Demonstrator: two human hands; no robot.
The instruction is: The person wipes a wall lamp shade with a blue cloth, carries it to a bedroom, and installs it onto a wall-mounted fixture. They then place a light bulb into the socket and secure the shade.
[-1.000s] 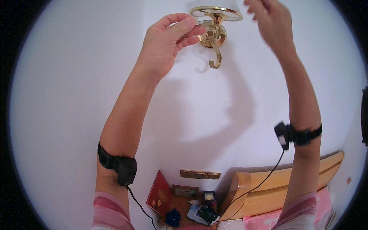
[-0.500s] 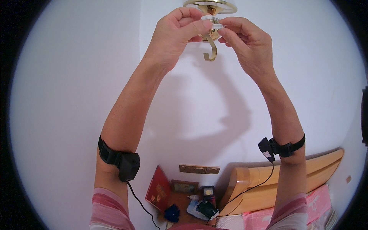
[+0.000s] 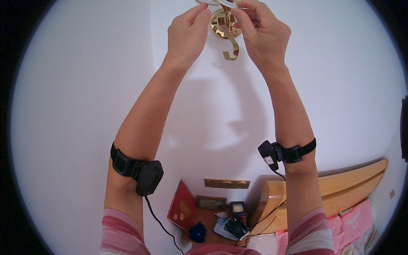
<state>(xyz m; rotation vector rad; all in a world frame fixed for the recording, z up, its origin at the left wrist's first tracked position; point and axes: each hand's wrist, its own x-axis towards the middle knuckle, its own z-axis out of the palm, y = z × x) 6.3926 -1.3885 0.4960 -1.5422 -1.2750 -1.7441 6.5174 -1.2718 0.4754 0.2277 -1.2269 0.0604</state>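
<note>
At the upper edge, my right hand pinches a thin white ring between thumb and fingers. My left hand is raised beside it, thumb and fingers closed near a pale rim at the picture's top; whether they grip anything is cut off from view. Between the hands is a brass wall lamp, its round shiny base against the wall. A flat, curved brass arm hangs from it and ends in a hook. The lamp's upper part is mostly out of the picture.
Below are a brass-coloured switch panel and a wooden headboard with pink bedding. A small table holds a red folder, a dark blue cloth and packets. Black devices with cables are strapped to both forearms.
Both hands have gone up toward the top edge, and the left has come away from the white ring, which stays in the right. The view has shifted slightly, and the right arm is further left.
</note>
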